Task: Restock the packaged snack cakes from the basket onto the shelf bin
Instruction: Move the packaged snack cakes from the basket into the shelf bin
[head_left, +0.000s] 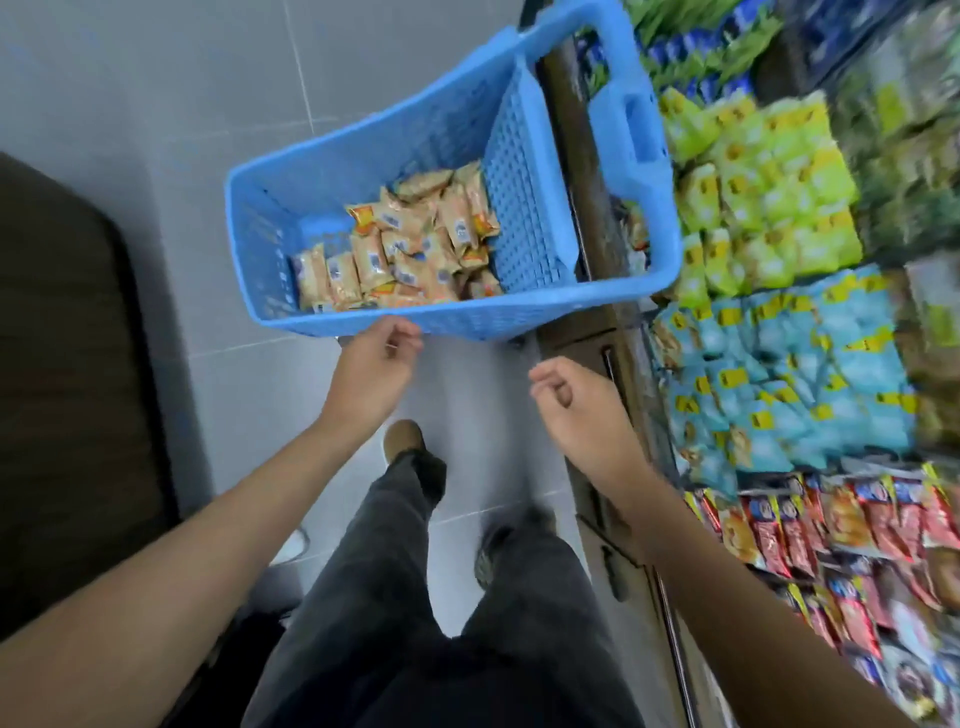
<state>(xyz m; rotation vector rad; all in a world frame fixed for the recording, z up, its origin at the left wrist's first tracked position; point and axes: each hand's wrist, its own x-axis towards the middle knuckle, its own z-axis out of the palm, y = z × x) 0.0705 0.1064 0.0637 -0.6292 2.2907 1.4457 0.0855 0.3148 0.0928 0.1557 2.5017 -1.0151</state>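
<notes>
Fingers (402, 338) of the left hand (371, 371) curl at the blue basket (363, 325) rim — probably steadying it; the right hand (571, 400) hangs loosely curled, empty. Snack cakes (405, 249) lie inside, shelf (769, 291) just beside — handy for transfer.

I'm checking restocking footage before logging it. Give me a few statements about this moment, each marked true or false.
1. The basket is blue. True.
2. The basket is empty. False: snack cakes lie piled in it.
3. The left hand is at the basket's near rim. True.
4. The right hand holds a snack cake. False: it is loosely curled with nothing in it.
5. The shelf is on the person's left. False: it stands to the right, stocked with green, blue and red packets.
</notes>
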